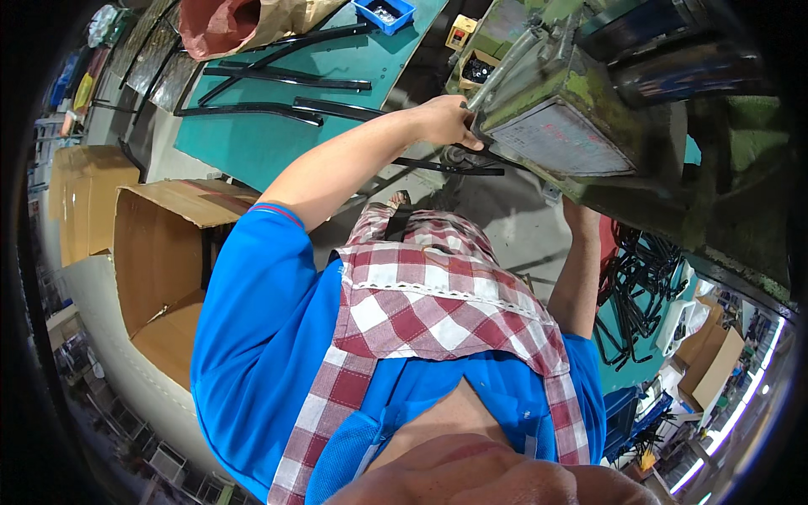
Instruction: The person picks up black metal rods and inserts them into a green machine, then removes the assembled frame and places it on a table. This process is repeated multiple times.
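My left hand [446, 123] reaches to the near edge of a green, paint-worn machine [539, 109]. Its fingers are curled and closed around a long black bar [337, 108], which passes behind my wrist toward the machine. Below that hand, another black bar [454, 167] extends out over the floor. On the right, my right hand [579, 215] is raised against the machine's underside; its fingers are hidden behind the machine body, so what it touches does not show. A pale panel with faint marks [560, 139] faces me on the machine.
Several black bars [286, 77] lie on the green table [244, 151] at far left, with a blue bin [385, 14] of small parts. Open cardboard boxes [160, 278] stand at left. Many bent black rods [640, 286] are piled at right. A small parts box [478, 69] sits beside the machine.
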`<action>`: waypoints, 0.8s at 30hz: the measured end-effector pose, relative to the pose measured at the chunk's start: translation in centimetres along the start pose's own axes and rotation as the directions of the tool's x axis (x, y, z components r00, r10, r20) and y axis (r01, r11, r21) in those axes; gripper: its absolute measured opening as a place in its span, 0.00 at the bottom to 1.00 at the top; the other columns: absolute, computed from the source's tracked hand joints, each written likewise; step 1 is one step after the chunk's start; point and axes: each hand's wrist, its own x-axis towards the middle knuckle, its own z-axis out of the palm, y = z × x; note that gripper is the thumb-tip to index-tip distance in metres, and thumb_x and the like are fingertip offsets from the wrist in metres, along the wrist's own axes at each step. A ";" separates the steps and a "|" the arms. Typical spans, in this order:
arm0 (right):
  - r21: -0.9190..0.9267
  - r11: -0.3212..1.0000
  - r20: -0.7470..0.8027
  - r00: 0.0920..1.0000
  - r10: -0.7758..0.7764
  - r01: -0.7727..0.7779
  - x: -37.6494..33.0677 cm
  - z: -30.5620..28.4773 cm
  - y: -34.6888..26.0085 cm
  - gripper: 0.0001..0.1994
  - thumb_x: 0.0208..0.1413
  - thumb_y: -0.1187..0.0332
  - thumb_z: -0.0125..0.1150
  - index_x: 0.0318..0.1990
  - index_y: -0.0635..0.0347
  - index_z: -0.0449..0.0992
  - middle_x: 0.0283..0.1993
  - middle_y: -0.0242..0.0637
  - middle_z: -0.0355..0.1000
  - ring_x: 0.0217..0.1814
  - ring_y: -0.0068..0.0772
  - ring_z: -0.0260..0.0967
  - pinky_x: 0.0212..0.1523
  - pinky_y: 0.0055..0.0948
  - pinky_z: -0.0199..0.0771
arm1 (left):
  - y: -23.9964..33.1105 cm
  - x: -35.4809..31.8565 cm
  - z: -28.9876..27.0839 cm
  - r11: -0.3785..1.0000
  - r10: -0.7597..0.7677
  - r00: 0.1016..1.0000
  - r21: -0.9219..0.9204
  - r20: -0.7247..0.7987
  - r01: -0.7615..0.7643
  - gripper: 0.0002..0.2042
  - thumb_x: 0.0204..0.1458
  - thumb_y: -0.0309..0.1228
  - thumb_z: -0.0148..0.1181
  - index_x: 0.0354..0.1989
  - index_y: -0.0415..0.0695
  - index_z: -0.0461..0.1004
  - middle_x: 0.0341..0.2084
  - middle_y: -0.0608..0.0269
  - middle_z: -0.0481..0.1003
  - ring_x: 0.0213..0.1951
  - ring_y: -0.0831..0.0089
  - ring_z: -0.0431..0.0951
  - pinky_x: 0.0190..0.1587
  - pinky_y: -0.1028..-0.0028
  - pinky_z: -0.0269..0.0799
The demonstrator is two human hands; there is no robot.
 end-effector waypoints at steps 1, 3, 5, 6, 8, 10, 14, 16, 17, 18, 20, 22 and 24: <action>-0.006 1.000 0.043 0.999 0.020 -0.020 -0.2 -0.3 0.7 0.16 0.57 0.68 0.56 0.51 0.64 0.71 0.52 0.50 0.70 0.55 0.52 0.65 0.55 0.43 0.65 | 0.3 0.1 0.1 0.999 -0.037 0.998 -0.002 0.042 0.037 0.21 0.42 0.41 0.72 0.42 0.43 0.78 0.36 0.53 0.78 0.41 0.59 0.76 0.45 0.66 0.69; -0.081 0.997 0.103 0.994 0.019 -0.011 -0.3 -0.7 1.4 0.14 0.58 0.68 0.53 0.49 0.64 0.73 0.51 0.50 0.70 0.54 0.54 0.65 0.54 0.43 0.65 | 0.9 0.5 -0.2 0.994 -0.108 0.986 0.001 0.129 0.109 0.25 0.43 0.38 0.72 0.49 0.43 0.74 0.44 0.52 0.76 0.48 0.59 0.74 0.53 0.66 0.67; -0.122 0.992 -0.016 1.000 -0.023 0.021 -0.1 0.1 1.2 0.14 0.59 0.66 0.51 0.48 0.64 0.73 0.50 0.50 0.71 0.53 0.55 0.66 0.53 0.44 0.65 | 0.0 0.8 -0.1 0.991 -0.126 0.976 -0.025 0.177 0.132 0.27 0.44 0.40 0.72 0.53 0.43 0.73 0.49 0.53 0.75 0.52 0.59 0.72 0.57 0.67 0.65; -0.142 0.989 -0.073 0.996 -0.042 0.031 0.0 0.4 0.6 0.14 0.59 0.65 0.50 0.47 0.64 0.74 0.49 0.50 0.71 0.53 0.56 0.66 0.53 0.45 0.65 | -0.5 1.0 -0.2 0.988 -0.128 0.973 -0.057 0.190 0.141 0.27 0.44 0.40 0.71 0.53 0.43 0.73 0.49 0.53 0.75 0.52 0.59 0.72 0.57 0.67 0.65; -0.259 0.966 0.088 0.996 0.013 0.011 0.7 -0.2 0.0 0.15 0.60 0.63 0.48 0.46 0.64 0.74 0.49 0.51 0.72 0.53 0.55 0.66 0.53 0.45 0.65 | -1.5 1.2 -0.2 0.980 -0.132 0.968 -0.119 0.216 0.160 0.28 0.45 0.41 0.71 0.54 0.42 0.72 0.49 0.52 0.75 0.52 0.58 0.72 0.58 0.67 0.64; -0.266 0.964 0.144 0.988 0.052 -0.012 1.3 -0.7 -0.7 0.16 0.61 0.61 0.47 0.46 0.63 0.75 0.49 0.51 0.72 0.54 0.55 0.66 0.54 0.45 0.64 | -1.1 1.2 0.3 0.994 -0.108 0.987 -0.006 0.117 0.109 0.23 0.44 0.41 0.71 0.46 0.42 0.75 0.41 0.53 0.76 0.46 0.60 0.74 0.51 0.67 0.67; -0.116 0.993 0.072 0.997 0.029 -0.020 1.1 -0.1 0.2 0.17 0.61 0.58 0.47 0.47 0.61 0.75 0.51 0.51 0.71 0.56 0.55 0.65 0.55 0.44 0.64 | -0.9 0.8 0.7 0.995 -0.058 0.998 -0.082 0.028 0.061 0.15 0.45 0.40 0.70 0.33 0.40 0.79 0.27 0.58 0.79 0.33 0.66 0.78 0.39 0.68 0.72; -0.048 0.998 0.058 0.997 0.042 -0.040 0.8 0.4 0.4 0.17 0.60 0.58 0.48 0.49 0.59 0.74 0.52 0.50 0.71 0.57 0.55 0.65 0.55 0.44 0.64 | -0.2 0.3 0.1 0.979 -0.158 0.978 -0.108 0.133 0.172 0.18 0.47 0.42 0.68 0.35 0.37 0.78 0.29 0.56 0.79 0.32 0.66 0.79 0.39 0.68 0.72; 0.000 0.997 0.057 0.996 0.075 -0.075 0.7 0.4 -0.1 0.17 0.60 0.58 0.49 0.49 0.59 0.74 0.52 0.49 0.71 0.57 0.55 0.64 0.55 0.44 0.64 | 0.7 0.0 -0.7 0.957 -0.241 0.942 -0.103 0.234 0.271 0.22 0.48 0.45 0.67 0.37 0.35 0.76 0.30 0.54 0.79 0.32 0.65 0.80 0.40 0.67 0.72; 0.046 0.993 0.051 0.993 0.105 -0.107 0.9 0.4 -0.4 0.17 0.59 0.59 0.50 0.50 0.58 0.74 0.52 0.48 0.71 0.57 0.54 0.64 0.55 0.45 0.64 | 1.4 -0.3 -1.4 0.929 -0.316 0.890 -0.086 0.328 0.361 0.26 0.49 0.48 0.66 0.39 0.32 0.75 0.32 0.51 0.79 0.31 0.65 0.80 0.41 0.67 0.72; -0.119 0.993 0.125 0.992 0.006 0.009 0.7 0.9 1.3 0.17 0.57 0.60 0.54 0.51 0.57 0.74 0.53 0.47 0.71 0.58 0.53 0.64 0.56 0.45 0.64 | 1.2 -0.3 -1.6 0.951 -0.247 0.918 -0.103 0.309 0.291 0.26 0.51 0.50 0.64 0.33 0.32 0.75 0.24 0.55 0.78 0.22 0.70 0.79 0.32 0.69 0.72; -0.199 0.979 0.171 0.985 -0.010 0.044 0.6 1.4 1.7 0.18 0.54 0.61 0.58 0.52 0.56 0.74 0.54 0.46 0.71 0.58 0.53 0.65 0.56 0.45 0.64 | 1.4 0.1 -2.1 0.954 -0.229 0.909 -0.103 0.348 0.280 0.25 0.51 0.50 0.64 0.31 0.32 0.76 0.24 0.56 0.78 0.23 0.70 0.79 0.31 0.69 0.72; -0.201 0.980 0.171 0.984 0.045 -0.010 0.6 2.3 1.7 0.19 0.51 0.61 0.62 0.51 0.55 0.74 0.54 0.45 0.71 0.58 0.52 0.65 0.56 0.45 0.64 | 0.8 0.4 -1.9 0.965 -0.202 0.904 -0.079 0.376 0.249 0.21 0.54 0.45 0.62 0.29 0.34 0.77 0.23 0.60 0.79 0.23 0.72 0.79 0.29 0.70 0.72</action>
